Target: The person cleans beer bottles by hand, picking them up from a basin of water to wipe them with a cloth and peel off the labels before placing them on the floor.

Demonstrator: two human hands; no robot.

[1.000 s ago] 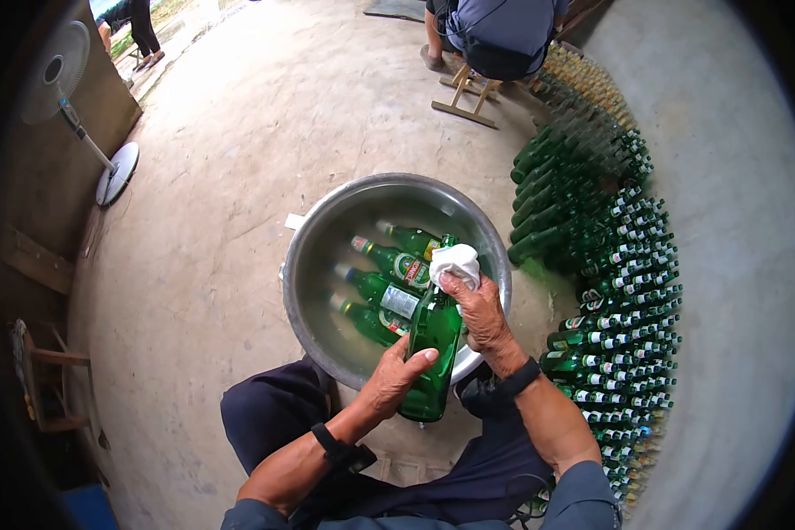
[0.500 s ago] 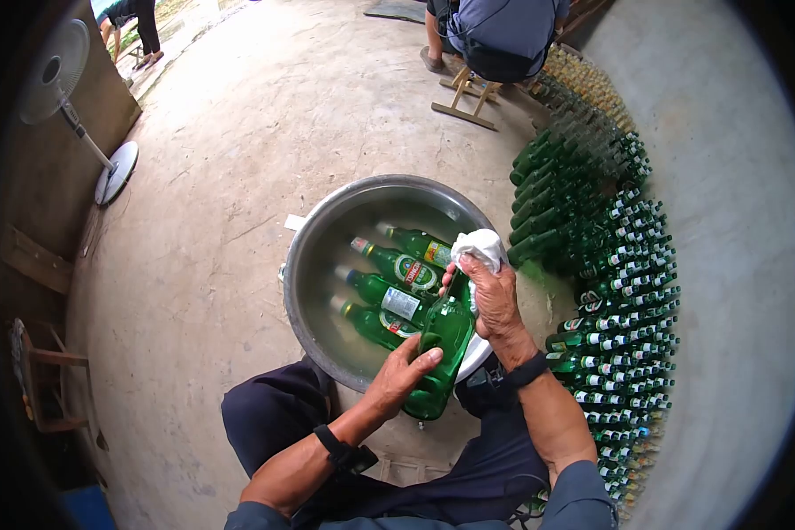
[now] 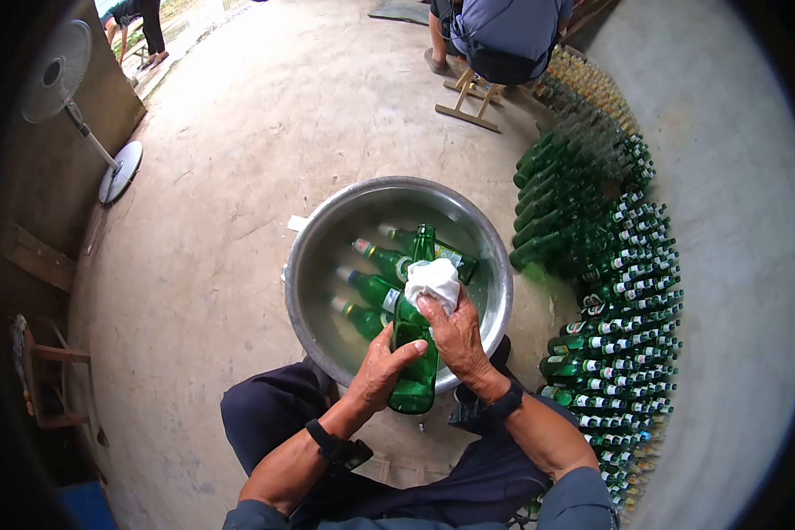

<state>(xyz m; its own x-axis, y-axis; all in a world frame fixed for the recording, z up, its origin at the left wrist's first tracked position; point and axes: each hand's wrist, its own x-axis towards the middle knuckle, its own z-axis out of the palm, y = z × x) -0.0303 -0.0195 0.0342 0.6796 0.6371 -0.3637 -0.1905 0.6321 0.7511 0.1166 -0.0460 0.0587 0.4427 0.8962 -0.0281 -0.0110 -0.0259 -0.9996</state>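
My left hand is wrapped round the lower part of a green glass bottle, which tilts over the basin's near rim with its neck pointing away from me. My right hand grips a white cloth and presses it on the bottle's shoulder; the cloth hides that part. Under the bottle stands a round metal basin of cloudy water. Several labelled green bottles lie in the water, among them one left of the held bottle.
Rows of green bottles lie stacked along the right wall. A person sits on a wooden stool at the back. A white fan and a wooden chair stand at left. Another person is near the doorway.
The bottle has swung left and more upright in view, its neck now showing past the cloth. My right hand has moved left and down with the cloth, from the neck end to the shoulder.
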